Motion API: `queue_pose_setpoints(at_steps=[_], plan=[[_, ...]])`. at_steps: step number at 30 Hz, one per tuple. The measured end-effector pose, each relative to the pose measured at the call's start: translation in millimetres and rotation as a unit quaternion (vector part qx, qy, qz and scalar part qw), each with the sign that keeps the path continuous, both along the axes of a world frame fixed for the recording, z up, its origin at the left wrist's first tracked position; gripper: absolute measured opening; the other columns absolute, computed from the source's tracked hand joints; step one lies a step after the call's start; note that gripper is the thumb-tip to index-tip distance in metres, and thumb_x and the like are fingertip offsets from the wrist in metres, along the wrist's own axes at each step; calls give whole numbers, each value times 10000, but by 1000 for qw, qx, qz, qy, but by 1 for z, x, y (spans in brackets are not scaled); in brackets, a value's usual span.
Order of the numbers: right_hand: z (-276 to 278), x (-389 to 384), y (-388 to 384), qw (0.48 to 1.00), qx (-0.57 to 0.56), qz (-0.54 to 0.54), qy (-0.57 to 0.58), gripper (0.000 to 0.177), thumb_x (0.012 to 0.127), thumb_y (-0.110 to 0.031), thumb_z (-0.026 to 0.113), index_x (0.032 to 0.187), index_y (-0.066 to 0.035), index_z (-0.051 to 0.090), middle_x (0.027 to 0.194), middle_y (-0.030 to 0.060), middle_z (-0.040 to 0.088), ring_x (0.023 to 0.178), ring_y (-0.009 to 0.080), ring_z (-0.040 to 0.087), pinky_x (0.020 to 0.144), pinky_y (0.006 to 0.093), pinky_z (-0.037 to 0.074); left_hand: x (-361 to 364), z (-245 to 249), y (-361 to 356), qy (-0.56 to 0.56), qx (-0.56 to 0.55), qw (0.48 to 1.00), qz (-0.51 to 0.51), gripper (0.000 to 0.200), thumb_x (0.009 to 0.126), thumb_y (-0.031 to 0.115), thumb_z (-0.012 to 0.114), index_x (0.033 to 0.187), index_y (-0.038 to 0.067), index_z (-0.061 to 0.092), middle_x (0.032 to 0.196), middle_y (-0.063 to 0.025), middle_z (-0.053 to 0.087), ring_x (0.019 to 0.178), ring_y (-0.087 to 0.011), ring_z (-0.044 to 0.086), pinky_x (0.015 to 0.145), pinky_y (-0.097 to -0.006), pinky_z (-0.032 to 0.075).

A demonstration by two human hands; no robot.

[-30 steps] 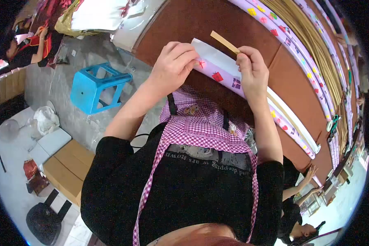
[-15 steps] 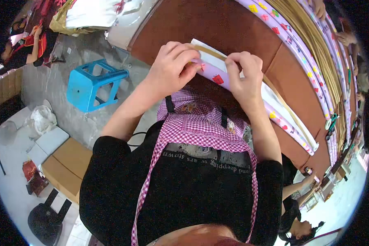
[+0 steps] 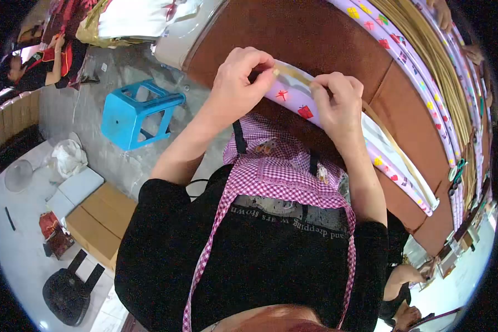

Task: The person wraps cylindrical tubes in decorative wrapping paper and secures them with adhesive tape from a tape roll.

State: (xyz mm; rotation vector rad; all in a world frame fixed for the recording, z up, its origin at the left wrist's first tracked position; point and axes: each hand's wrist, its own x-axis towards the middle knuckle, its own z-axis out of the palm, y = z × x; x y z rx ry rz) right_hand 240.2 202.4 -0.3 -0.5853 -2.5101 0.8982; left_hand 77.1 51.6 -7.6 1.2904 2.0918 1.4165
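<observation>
left hand [image 3: 243, 74] has thumb + fingers pinched on the end of a tan strip [image 3: 297, 74], right hand [image 3: 340, 105] pinches the same strip a bit further along — can't tell if it's got the paper edge too. prob two grip spots to hold it flat n straight vs the purple paper [image 3: 292, 104]. that's a long piece along the near edge of the brown table [image 3: 265, 30], handy reach imo — red n yellow prints, white band alongside.

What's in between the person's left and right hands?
In the head view, lilac paper with red pictures and a tan strip stretch between the left hand and the right hand.
</observation>
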Motion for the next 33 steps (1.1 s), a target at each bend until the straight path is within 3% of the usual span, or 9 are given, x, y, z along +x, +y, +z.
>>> queue_pose_setpoints(at_steps=[3, 5, 9, 12, 14, 17, 33], plan=[[2, 1, 0, 1000, -3, 19, -4, 79, 860, -78, 675, 937, -85, 685, 802, 45, 622, 886, 244, 536, 875, 362, 403, -2, -2, 2, -49, 18, 998, 18, 125, 814, 56, 701, 924, 15, 658, 867, -90, 663, 859, -255, 612, 763, -358, 496], [4, 1, -2, 1000, -1, 21, -1, 118, 847, -65, 675, 963, -85, 681, 803, 50, 620, 896, 242, 534, 903, 362, 398, -4, -2, 0, 17, 25, 999, 32, 101, 799, 46, 702, 888, 25, 661, 840, -79, 659, 835, -250, 606, 749, -360, 489], [5, 0, -7, 997, -69, -19, 26, 153, 831, -54, 675, 983, -76, 675, 790, 49, 615, 890, 237, 536, 937, 357, 387, -5, -4, -2, 41, 22, 997, 57, 98, 782, 38, 704, 869, 31, 660, 826, -74, 654, 822, -251, 602, 738, -366, 483], [4, -1, -4, 997, -44, -17, 58, 158, 817, -32, 662, 970, -72, 668, 779, 41, 611, 835, 231, 554, 969, 373, 375, -5, -5, -1, 55, 4, 997, 55, 86, 775, 39, 704, 844, 33, 653, 818, -73, 647, 816, -256, 598, 734, -375, 481], [1, 2, 0, 995, 34, 44, 77, 151, 803, -13, 653, 942, -72, 665, 773, 44, 606, 777, 228, 568, 969, 393, 374, -6, -7, -1, 64, 7, 995, 74, 81, 776, 47, 705, 834, 36, 649, 814, -75, 644, 808, -261, 595, 729, -380, 480], [4, 1, -1, 996, 40, 40, 63, 133, 791, -1, 647, 900, -75, 663, 764, 46, 596, 741, 222, 574, 967, 405, 373, -9, -6, 1, 82, -3, 994, 79, 72, 775, 55, 704, 814, 40, 646, 811, -74, 642, 798, -269, 589, 738, -389, 474], [0, -1, 0, 997, 73, 22, 30, 99, 814, -42, 631, 873, -77, 702, 740, 44, 584, 769, 217, 581, 905, 388, 376, -13, -15, 9, 153, -17, 984, 89, 74, 747, 85, 704, 777, 46, 649, 840, -88, 632, 837, -306, 587, 776, -432, 453]])
